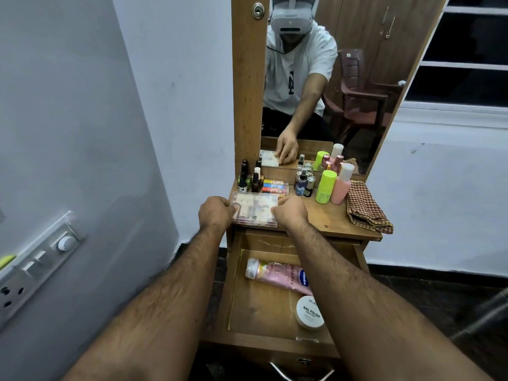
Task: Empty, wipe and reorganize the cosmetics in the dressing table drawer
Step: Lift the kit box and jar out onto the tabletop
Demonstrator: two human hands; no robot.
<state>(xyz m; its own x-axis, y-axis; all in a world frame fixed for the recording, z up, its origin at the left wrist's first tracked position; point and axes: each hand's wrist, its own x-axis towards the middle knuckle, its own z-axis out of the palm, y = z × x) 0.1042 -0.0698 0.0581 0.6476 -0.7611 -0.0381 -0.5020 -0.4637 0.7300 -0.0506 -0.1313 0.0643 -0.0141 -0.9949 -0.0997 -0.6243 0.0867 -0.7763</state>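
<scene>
A clear plastic box [255, 209] of small cosmetics lies on the dressing table top [327, 218], near its front left edge. My left hand [215, 211] grips the box's left end and my right hand [290, 211] grips its right end. Below, the wooden drawer [258, 306] stands pulled open. Inside it lie a pink Vaseline lotion tube [277, 274] and a white round nail polish remover jar [310, 312]. My right forearm crosses over part of both.
Behind the box stand dark nail polish bottles [248, 178], a case of coloured sticks [275, 186], small spray bottles [302, 182], a lime green bottle [325, 187] and a pink bottle [341, 188]. A checked cloth [365, 206] lies folded at the right. A mirror [343, 78] rises behind; a switch panel [35, 268] is on the left wall.
</scene>
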